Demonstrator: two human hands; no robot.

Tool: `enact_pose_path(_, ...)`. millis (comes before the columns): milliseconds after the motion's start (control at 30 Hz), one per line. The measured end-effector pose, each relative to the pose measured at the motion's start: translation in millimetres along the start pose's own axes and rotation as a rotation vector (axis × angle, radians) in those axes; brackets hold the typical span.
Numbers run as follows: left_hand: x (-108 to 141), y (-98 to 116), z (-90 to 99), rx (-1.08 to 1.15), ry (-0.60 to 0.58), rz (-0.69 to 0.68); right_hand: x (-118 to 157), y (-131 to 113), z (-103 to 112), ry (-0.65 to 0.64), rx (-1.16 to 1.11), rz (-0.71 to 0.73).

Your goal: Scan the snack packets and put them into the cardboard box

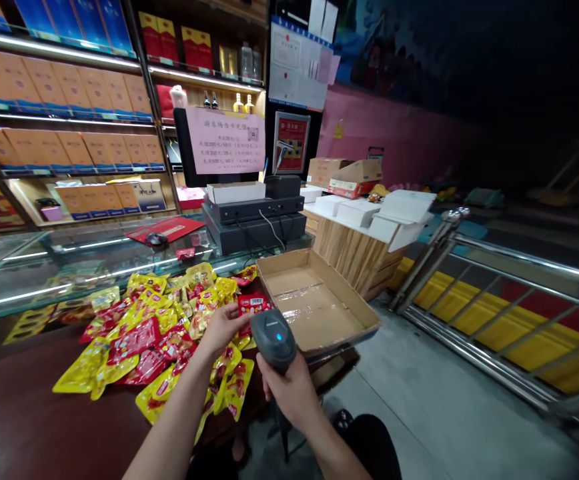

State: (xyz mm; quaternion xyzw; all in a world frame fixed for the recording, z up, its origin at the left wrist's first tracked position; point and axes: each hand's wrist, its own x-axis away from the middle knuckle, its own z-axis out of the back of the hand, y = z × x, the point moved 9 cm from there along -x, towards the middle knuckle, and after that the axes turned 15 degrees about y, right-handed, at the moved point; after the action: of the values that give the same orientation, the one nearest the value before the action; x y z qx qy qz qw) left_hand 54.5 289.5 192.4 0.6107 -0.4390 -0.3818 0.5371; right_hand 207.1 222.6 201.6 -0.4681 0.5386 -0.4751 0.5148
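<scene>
My right hand [292, 387] is wrapped round the grip of a dark barcode scanner [273, 339], which has a small blue light on top. Just left of it, my left hand [221, 328] pinches a red snack packet [253, 305] with a printed barcode strip facing up. The scanner's head is close to the packet and hides part of it. Beneath and left of my left hand spreads a heap of yellow and red snack packets [137, 339]. Right of the packet lies a shallow open cardboard tray [359, 313], its brown bottom showing.
A glass counter [94, 247] holds a red mat [182, 229] with a mouse [156, 239], and a dark cash drawer [254, 230] below a monitor bearing a pink sign [227, 143]. Boxed goods fill the shelves behind. A metal railing [494, 320] stands at the right.
</scene>
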Motion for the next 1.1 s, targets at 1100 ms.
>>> enact_pose_path(1100,-9.2,27.2,-52.2,0.104,-0.086,0.055,-24.0,-25.0,52.9,0.117,-0.046,-0.012)
